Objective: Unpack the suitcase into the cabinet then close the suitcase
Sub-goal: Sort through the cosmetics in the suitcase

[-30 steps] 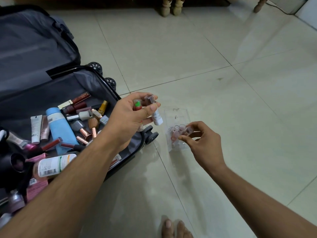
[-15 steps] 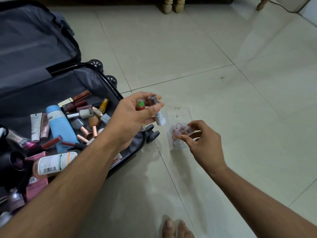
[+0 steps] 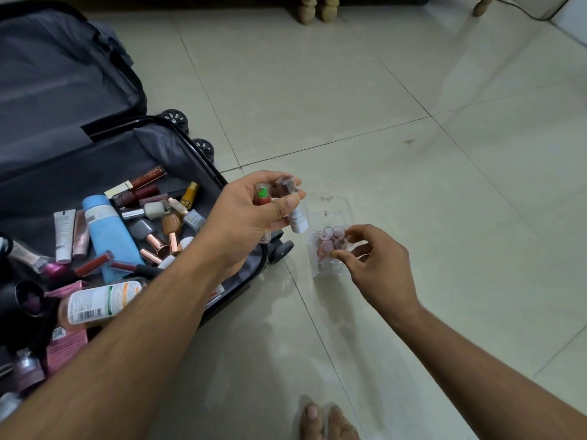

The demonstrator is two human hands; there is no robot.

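The black suitcase [image 3: 222, 182] lies open on the floor at the left, its lower half full of cosmetics: a blue tube [image 3: 108, 230], lipsticks, nail polish bottles, a lotion bottle [image 3: 98, 301]. My left hand [image 3: 244, 217] hovers over the suitcase's right rim, shut on several small bottles [image 3: 279, 198], one with a red and green cap. My right hand [image 3: 374, 265] rests at a clear plastic organiser tray [image 3: 330, 211] on the floor, its fingers pinching a small pink-capped bottle [image 3: 332, 244] standing among others in the tray.
Tiled floor extends to the right and ahead. Wooden furniture legs [image 3: 314, 9] stand at the top, another leg [image 3: 481, 4] at the top right with a cable beside it. My bare toes [image 3: 327, 420] show at the bottom.
My right hand's fingers have shifted slightly at the bottles in the tray. My left hand keeps its bottles in much the same place.
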